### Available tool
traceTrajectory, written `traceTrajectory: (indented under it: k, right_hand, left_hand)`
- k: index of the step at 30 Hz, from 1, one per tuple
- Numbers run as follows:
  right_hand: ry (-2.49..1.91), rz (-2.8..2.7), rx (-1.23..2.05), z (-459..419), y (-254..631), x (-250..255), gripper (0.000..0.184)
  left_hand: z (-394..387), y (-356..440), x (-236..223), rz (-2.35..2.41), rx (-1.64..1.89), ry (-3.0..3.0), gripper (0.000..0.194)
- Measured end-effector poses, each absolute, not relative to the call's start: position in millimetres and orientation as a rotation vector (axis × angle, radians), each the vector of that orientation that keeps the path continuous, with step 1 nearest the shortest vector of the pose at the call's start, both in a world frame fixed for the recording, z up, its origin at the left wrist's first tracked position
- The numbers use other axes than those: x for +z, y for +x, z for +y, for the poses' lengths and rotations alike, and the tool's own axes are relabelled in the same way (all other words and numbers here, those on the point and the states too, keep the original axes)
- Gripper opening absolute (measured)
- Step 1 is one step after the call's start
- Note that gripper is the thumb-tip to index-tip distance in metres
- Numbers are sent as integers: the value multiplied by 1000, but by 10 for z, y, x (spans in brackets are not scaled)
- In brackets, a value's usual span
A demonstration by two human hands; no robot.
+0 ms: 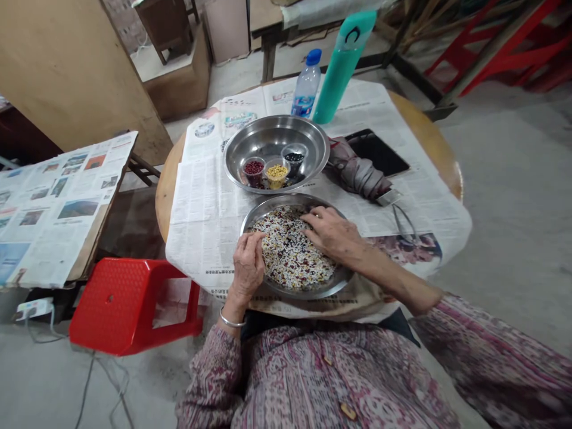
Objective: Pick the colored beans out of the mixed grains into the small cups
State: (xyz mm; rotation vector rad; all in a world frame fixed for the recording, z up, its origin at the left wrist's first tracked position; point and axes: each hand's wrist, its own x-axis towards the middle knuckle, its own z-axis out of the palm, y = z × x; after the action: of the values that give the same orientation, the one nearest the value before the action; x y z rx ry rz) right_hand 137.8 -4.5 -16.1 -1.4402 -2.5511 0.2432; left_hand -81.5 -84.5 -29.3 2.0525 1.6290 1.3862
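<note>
A shallow metal basin (344,280) holds a mix of white grains (290,253) with red, yellow and black beans among them. My left hand (249,262) is at the basin's left rim, its fingers curled and pressed together; whatever they may hold is hidden. Over the upper right of the mix is my right hand (333,233), thumb and fingers apart, fingertips at the grains. Just behind stands a larger metal basin (235,149). Inside it are a clear cup of red beans (254,168), a cup of yellow beans (277,173) and a cup of black beans (295,157).
Newspaper (201,196) covers the round table (447,161). At the back stand a water bottle (306,86) and a tilted-looking teal bottle (344,68). A folded umbrella (357,173) and a black tablet-like object (379,152) lie right. A red stool (118,304) is on the left.
</note>
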Motion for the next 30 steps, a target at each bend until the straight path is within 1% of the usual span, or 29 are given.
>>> traceTrajectory:
  k: [3, 7, 9, 11, 15, 18, 20, 22, 26, 30]
  right_hand:
    - [-1445, -2523, 371, -122, 1390, -191, 36]
    - [-1181, -2531, 657, -319, 1117, -265, 22]
    - [-1026, -2516, 765, -382, 933, -291, 25]
    - [-876, -2527, 772, -400, 765, -301, 23]
    - [-620, -2632, 576, -283, 573, -289, 16]
    - [-667, -2663, 399, -90, 613, -257, 24]
    - [-779, -2692, 318, 34, 739, -227, 21]
    - [-905, -2731, 306, 108, 928, -198, 20]
    - [-1017, -2735, 484, 0, 1332, -148, 27]
    - [-847, -2707, 717, -380, 1413, -98, 27]
  left_hand:
    - [-848, -814, -288, 1622, 1383, 2043, 24]
    - [-851, -813, -292, 1623, 1388, 2052, 24]
    - [-852, -817, -305, 1626, 1400, 2047, 24]
    - [-852, -825, -323, 1639, 1425, 2026, 27]
    - [-850, -838, -350, 1666, 1450, 1989, 32]
    - [-848, -835, -350, 1649, 1440, 2009, 32]
    - [-847, -831, -344, 1627, 1439, 2023, 33]
    - [-847, -826, -339, 1610, 1443, 2017, 33]
    - [-850, -820, -332, 1606, 1457, 1996, 32]
    - [-856, -817, -322, 1615, 1446, 2000, 31]
